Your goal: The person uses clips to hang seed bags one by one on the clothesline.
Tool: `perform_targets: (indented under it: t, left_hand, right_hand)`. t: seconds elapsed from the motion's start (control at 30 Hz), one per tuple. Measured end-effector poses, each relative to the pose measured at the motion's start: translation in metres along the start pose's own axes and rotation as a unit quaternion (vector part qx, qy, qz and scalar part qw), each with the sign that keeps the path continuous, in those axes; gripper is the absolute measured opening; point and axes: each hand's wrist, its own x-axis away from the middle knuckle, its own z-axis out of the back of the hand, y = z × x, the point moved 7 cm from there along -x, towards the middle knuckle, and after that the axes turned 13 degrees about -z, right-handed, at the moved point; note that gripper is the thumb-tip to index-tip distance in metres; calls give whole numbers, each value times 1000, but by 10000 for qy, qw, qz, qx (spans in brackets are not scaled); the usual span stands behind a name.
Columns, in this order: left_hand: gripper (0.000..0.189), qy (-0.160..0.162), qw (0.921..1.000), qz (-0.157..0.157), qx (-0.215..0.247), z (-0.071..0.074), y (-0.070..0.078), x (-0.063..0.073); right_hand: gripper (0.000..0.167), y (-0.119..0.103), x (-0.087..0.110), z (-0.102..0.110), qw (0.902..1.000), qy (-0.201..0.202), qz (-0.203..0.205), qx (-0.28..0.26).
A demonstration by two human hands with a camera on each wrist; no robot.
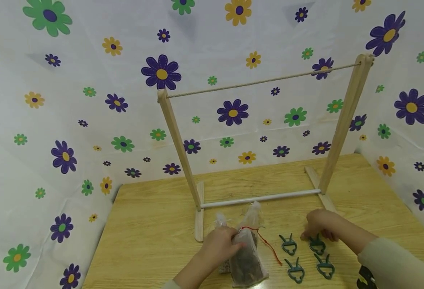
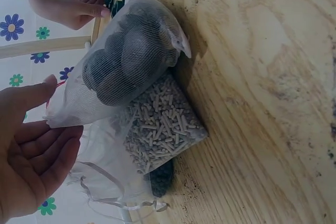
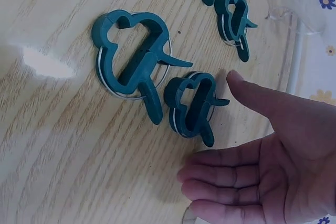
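Note:
A white mesh bag (image 1: 246, 261) of dark rounded stones lies on the table. My left hand (image 1: 220, 245) holds its gathered neck between thumb and fingers, beside a red drawstring (image 1: 269, 243). Under and behind it is a clear bag of pale pellets (image 2: 160, 121), with a dark bag (image 2: 161, 179) partly hidden beyond. To the right, several green plant clips (image 1: 295, 271) with wire springs lie flat. My right hand (image 1: 321, 225) is spread over the far right plant clip (image 3: 194, 106), thumb on one side of its handles and fingers on the other.
A wooden frame (image 1: 345, 128) stands behind, with a rope (image 1: 262, 81) strung across its top and a white bar (image 1: 262, 198) low between its feet. Flower-printed cloth (image 1: 132, 120) walls the table's back and sides. A dark object (image 1: 366, 279) shows by the right sleeve.

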Motion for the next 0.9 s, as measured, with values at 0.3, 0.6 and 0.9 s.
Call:
perform_targets:
  t: [0.3, 0.6, 0.9]
  left_hand:
    - [30, -381, 9990, 76, 223, -9, -6, -2]
    - [50, -876, 9908, 281, 993, -13, -9, -6]
    - [46, -974, 9935, 187, 558, -8, -1, -5]
  right_hand:
    - [54, 3, -8, -5, 9996, -232, 3, 132]
    - [52, 5, -9, -4, 9996, -258, -87, 59]
    - [37, -2, 0, 1, 9986, 92, 514, -69]
